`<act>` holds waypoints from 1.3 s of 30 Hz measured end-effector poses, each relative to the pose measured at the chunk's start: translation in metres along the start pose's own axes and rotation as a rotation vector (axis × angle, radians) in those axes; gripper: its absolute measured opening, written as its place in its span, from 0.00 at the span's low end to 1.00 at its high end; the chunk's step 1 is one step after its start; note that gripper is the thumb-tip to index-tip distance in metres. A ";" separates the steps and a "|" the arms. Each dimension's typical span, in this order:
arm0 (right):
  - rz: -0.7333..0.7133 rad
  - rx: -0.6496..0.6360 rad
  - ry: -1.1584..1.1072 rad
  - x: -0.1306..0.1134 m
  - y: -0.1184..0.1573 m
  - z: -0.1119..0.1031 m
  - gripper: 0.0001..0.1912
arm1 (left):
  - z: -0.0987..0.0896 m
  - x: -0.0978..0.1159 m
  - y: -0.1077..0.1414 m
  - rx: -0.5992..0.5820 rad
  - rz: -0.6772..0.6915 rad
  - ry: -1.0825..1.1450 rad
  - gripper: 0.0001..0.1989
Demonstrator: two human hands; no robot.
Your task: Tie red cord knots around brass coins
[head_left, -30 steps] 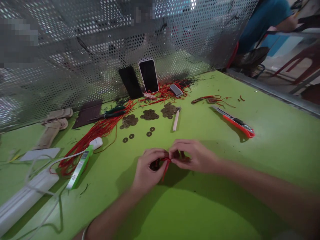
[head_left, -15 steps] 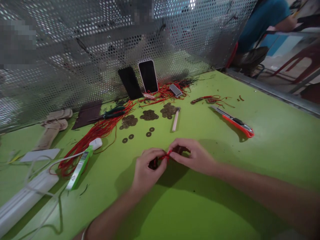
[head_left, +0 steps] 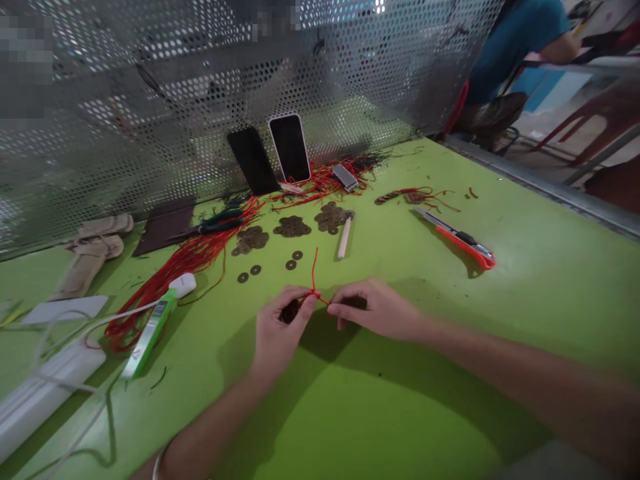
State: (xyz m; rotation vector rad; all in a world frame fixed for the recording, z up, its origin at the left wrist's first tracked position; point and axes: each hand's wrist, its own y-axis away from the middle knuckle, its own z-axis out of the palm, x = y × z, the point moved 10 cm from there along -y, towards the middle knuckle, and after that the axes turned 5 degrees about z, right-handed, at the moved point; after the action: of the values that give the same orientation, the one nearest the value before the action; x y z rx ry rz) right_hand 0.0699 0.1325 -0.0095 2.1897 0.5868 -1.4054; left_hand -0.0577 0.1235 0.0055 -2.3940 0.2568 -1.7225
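Pinched between the thumb and fingers of my left hand [head_left: 285, 323] is a knotted red cord [head_left: 314, 292], with darker material partly hidden inside the palm. One cord end stands upright above the fingertips. Another end runs right to my right hand [head_left: 367, 305], whose thumb and finger close on it. The two hands are a short gap apart over the green table [head_left: 350, 413]. Beyond them lie small piles of round coins with holes [head_left: 293, 227], several loose coins [head_left: 291, 265] and a short pale stick tool [head_left: 345, 239].
An orange cutter knife [head_left: 463, 243] lies at right. Red cords [head_left: 170, 290], green-handled pliers [head_left: 220, 223], a green-white tool [head_left: 150, 333] and a white power strip [head_left: 55, 383] are left. Two phones [head_left: 291, 148] lean on the perforated metal screen [head_left: 200, 100]. A person [head_left: 520, 47] sits at upper right.
My hands have moved slightly apart, with cord now stretched between them. One cord end now sticks up above my left fingertips. The whole view has shifted a little.
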 end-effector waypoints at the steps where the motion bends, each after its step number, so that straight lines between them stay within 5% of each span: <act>1: -0.007 0.000 0.040 -0.002 0.001 0.001 0.14 | 0.000 -0.001 0.000 0.004 -0.004 0.010 0.05; 10: -0.087 -0.006 0.215 -0.010 0.002 0.005 0.17 | -0.018 -0.016 0.002 0.202 -0.053 0.086 0.08; 24: -0.086 -0.027 0.273 -0.008 0.003 0.003 0.17 | -0.013 -0.022 0.000 0.190 -0.083 0.229 0.07; 31: -0.094 0.019 0.352 -0.012 0.001 0.000 0.15 | -0.010 -0.013 -0.002 0.109 -0.055 0.185 0.05; 39: -0.053 0.176 -0.048 -0.014 0.000 -0.017 0.13 | 0.020 0.005 0.007 -0.178 0.035 0.022 0.04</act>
State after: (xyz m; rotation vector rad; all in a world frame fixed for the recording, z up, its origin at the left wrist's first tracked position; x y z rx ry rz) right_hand 0.0763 0.1413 0.0091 2.2827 0.5247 -1.5869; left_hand -0.0375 0.1167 0.0017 -2.4768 0.4704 -1.7801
